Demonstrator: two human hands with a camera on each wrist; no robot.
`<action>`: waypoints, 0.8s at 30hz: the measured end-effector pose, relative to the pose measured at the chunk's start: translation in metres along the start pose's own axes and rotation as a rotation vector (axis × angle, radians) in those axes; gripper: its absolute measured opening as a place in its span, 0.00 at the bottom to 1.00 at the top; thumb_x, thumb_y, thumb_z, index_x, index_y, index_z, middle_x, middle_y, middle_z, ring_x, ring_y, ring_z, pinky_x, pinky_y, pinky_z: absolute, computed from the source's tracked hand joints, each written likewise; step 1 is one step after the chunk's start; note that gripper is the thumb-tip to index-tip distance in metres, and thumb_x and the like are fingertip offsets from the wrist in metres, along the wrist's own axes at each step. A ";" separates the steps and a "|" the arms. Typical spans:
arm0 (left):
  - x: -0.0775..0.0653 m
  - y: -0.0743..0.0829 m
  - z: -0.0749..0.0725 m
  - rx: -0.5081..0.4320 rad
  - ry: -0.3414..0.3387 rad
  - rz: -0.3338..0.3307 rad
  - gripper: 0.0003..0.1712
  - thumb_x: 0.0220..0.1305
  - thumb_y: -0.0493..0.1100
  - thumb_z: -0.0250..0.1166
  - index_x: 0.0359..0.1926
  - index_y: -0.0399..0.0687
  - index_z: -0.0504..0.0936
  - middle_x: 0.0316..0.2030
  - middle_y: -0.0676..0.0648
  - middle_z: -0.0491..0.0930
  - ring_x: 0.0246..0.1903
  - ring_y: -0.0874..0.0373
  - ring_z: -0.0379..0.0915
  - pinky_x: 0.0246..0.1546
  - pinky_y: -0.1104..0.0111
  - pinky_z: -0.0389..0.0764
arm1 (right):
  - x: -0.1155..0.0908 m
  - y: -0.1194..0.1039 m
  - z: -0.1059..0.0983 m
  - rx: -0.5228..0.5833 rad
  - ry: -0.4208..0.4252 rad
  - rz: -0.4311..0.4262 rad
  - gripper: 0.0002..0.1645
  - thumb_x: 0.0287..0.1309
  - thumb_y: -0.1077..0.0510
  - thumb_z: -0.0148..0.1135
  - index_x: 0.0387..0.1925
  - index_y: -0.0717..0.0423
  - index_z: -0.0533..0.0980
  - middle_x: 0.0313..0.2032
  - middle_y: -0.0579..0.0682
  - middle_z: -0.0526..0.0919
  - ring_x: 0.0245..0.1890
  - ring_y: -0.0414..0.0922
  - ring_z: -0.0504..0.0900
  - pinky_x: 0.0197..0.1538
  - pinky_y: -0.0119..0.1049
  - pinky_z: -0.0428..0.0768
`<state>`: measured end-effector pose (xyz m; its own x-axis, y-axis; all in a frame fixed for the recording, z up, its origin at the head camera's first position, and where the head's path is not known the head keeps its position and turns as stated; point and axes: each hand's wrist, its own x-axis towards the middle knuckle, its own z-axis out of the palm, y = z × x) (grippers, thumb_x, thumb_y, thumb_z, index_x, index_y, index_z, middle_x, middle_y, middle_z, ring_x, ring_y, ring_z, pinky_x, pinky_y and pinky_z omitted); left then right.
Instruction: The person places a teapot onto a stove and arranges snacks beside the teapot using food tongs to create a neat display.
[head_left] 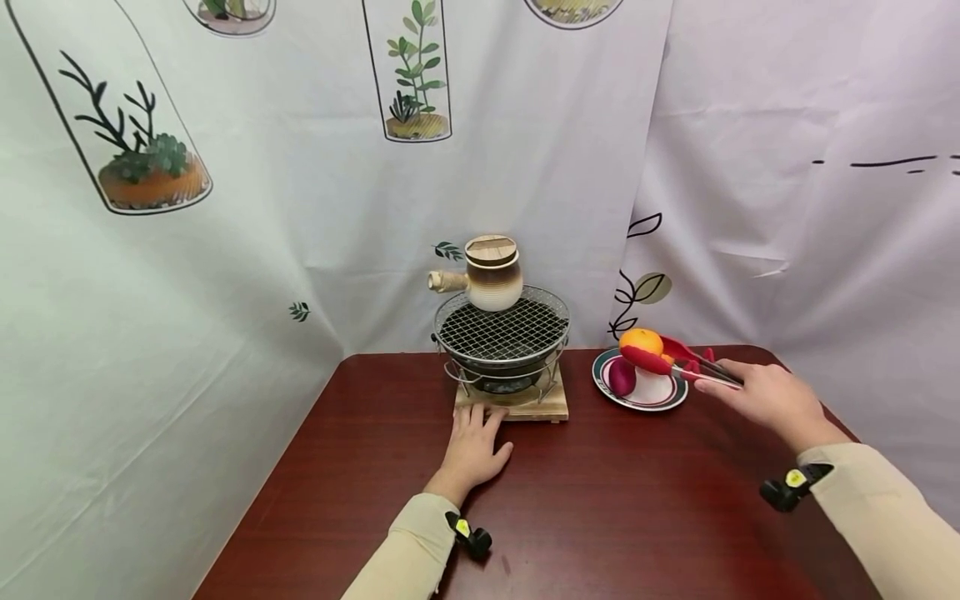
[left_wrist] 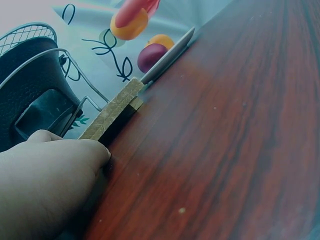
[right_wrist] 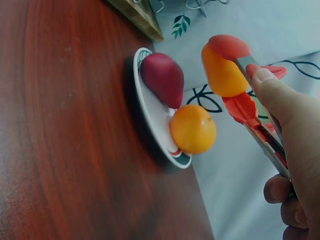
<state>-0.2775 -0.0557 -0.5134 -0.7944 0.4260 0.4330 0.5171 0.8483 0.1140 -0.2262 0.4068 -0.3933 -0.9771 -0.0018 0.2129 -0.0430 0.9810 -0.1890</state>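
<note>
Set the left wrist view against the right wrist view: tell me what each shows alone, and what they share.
Only the left wrist view shows the left hand, the mesh and black bowl.

Only the right wrist view shows the right hand and tongs' handles.

Both share the board, plate, purple fruit, lower orange, raised fruit, tongs' tips and table.

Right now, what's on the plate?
A purple fruit and an orange rest on the plate. The tongs hold another fruit above them. The plate's surface beneath the two is covered.
</note>
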 end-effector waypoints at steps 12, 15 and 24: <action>0.000 0.001 -0.003 -0.010 -0.019 -0.012 0.31 0.65 0.56 0.65 0.67 0.53 0.74 0.60 0.39 0.67 0.61 0.39 0.60 0.66 0.43 0.60 | 0.010 -0.014 -0.007 -0.009 0.002 0.007 0.58 0.57 0.17 0.49 0.69 0.59 0.71 0.56 0.73 0.77 0.49 0.67 0.77 0.40 0.66 0.77; 0.000 0.001 -0.003 -0.006 -0.025 -0.016 0.31 0.65 0.56 0.65 0.67 0.54 0.74 0.60 0.40 0.67 0.61 0.39 0.60 0.65 0.44 0.61 | 0.013 -0.018 -0.011 0.001 0.005 0.010 0.59 0.56 0.17 0.49 0.69 0.60 0.70 0.56 0.74 0.77 0.49 0.68 0.77 0.41 0.66 0.76; 0.000 0.000 -0.001 -0.008 -0.028 -0.011 0.31 0.65 0.56 0.64 0.66 0.54 0.74 0.60 0.40 0.67 0.62 0.40 0.60 0.66 0.44 0.60 | 0.022 -0.026 -0.024 0.014 0.004 0.024 0.60 0.55 0.16 0.49 0.70 0.59 0.69 0.55 0.75 0.76 0.48 0.67 0.77 0.39 0.63 0.77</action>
<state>-0.2773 -0.0558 -0.5126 -0.8085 0.4251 0.4069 0.5106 0.8506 0.1259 -0.2416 0.3856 -0.3601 -0.9770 0.0230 0.2122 -0.0221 0.9779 -0.2077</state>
